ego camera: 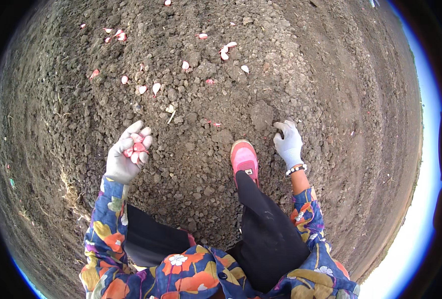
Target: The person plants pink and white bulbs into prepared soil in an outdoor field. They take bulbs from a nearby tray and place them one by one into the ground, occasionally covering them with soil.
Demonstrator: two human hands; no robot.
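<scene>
My left hand, in a pale work glove, is cupped around several pink-skinned garlic cloves at the left. On the right, my right hand, gloved too, hangs low over the soil with its thumb and fingers bent and a little apart; no clove shows in it. More garlic cloves lie scattered on the brown soil ahead of me, among them a pale one, a small cluster and a reddish group.
My pink shoe stands on the soil between my hands, nearer the right one. Dry straw lies left of my left forearm. Clods, such as a large one, cover the ground. The ploughed field stretches to the horizon at the right.
</scene>
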